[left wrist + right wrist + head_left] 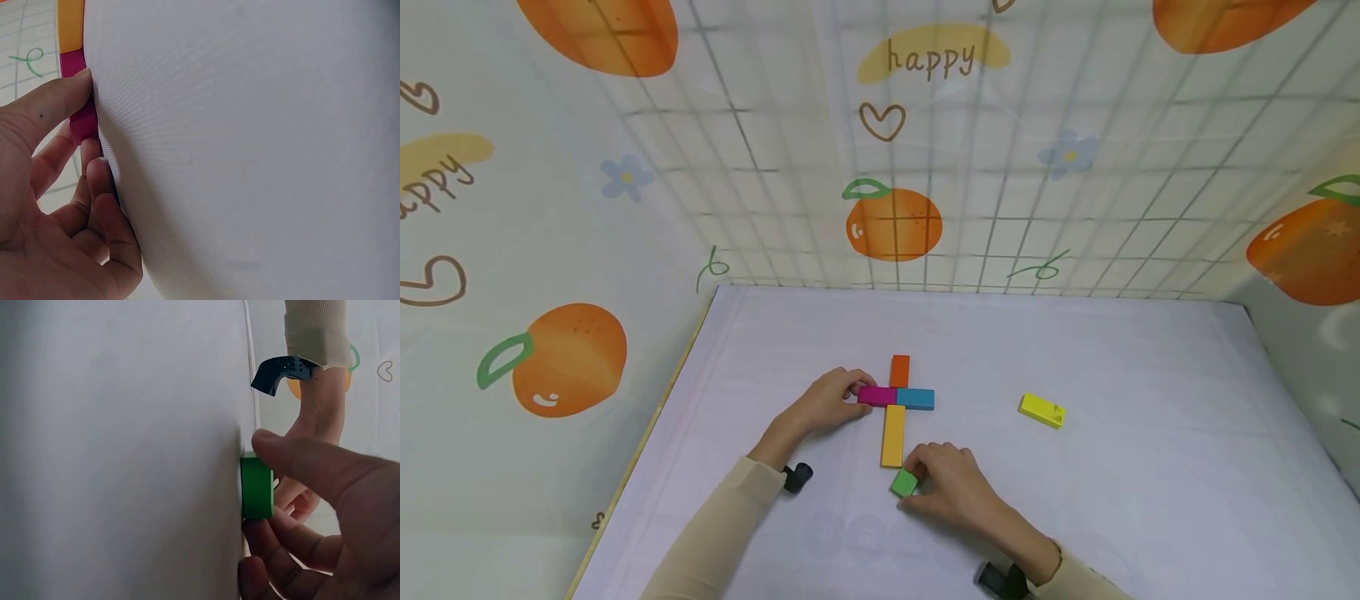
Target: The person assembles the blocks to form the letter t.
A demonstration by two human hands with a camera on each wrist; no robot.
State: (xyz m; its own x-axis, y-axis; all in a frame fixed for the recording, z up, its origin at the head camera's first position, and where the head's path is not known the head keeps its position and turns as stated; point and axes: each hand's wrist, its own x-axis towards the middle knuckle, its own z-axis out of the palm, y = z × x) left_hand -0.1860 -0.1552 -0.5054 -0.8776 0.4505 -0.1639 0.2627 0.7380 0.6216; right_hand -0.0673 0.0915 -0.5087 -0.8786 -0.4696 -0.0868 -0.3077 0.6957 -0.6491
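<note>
My left hand point(831, 402) pinches the left end of a magenta block point(877, 396) between thumb and fingers. In the left wrist view the thumb lies over the face of that block. A blue block point(916, 399) meets its right end, an orange block point(900, 371) stands off the far side, and a long yellow-orange block point(892, 436) runs toward me, so the blocks form a cross. My right hand point(951, 486) holds a small green block point(904, 483) by thumb and fingertips, just below the near end of the yellow-orange block. The green block sits slightly turned on the table.
A bright yellow block point(1042, 411) with a faint mark on it lies apart to the right. White cloth covers the table point(1150, 467). Printed curtains with oranges point(894, 224) hang behind and at both sides. Dark wrist cameras point(798, 477) are strapped at both wrists.
</note>
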